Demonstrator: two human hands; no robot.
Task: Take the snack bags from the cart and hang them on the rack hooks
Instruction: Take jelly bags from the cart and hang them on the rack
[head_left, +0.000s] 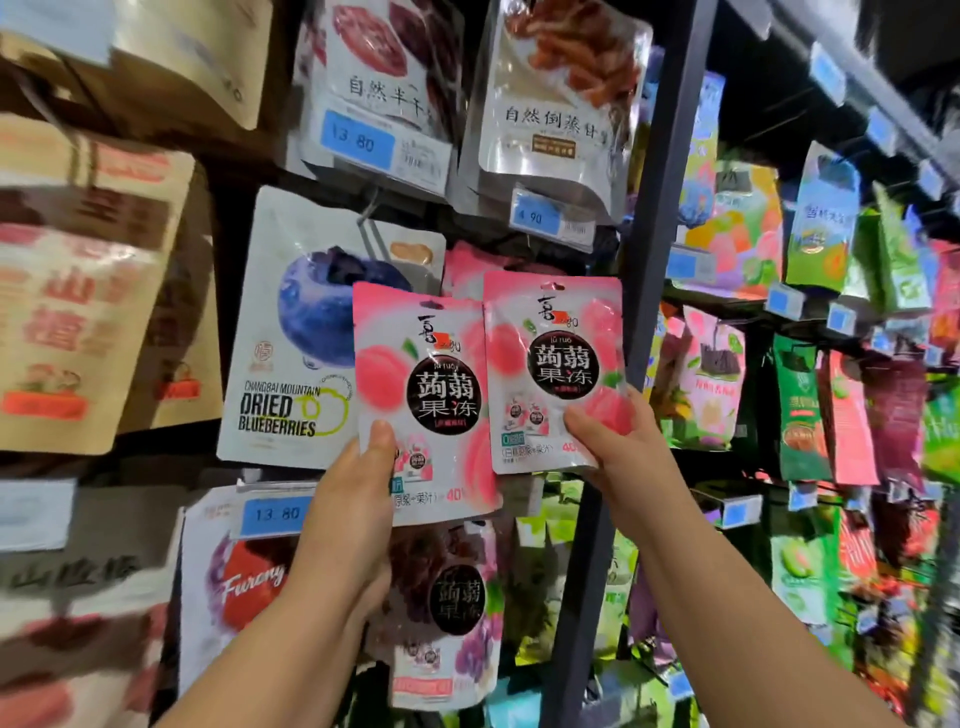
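Two pink peach jelly bags are raised in front of the rack. My left hand (363, 483) grips the lower left corner of the left pink bag (423, 384), thumb on its front. My right hand (618, 441) pinches the bottom right of the right pink bag (553, 364). More pink bags (462, 265) hang on a hook just behind them, mostly hidden. A bare metal hook (371, 234) sticks out over the dried blueberries bag (291, 332). The cart is not in view.
Hung bags fill the rack: brown bags (78, 291) at left, a purple grape jelly bag (452, 613) below, dried fruit bags (550, 93) above with blue price tags (356, 137). A dark upright post (644, 291) divides this rack from shelves of colourful bags (810, 332) at right.
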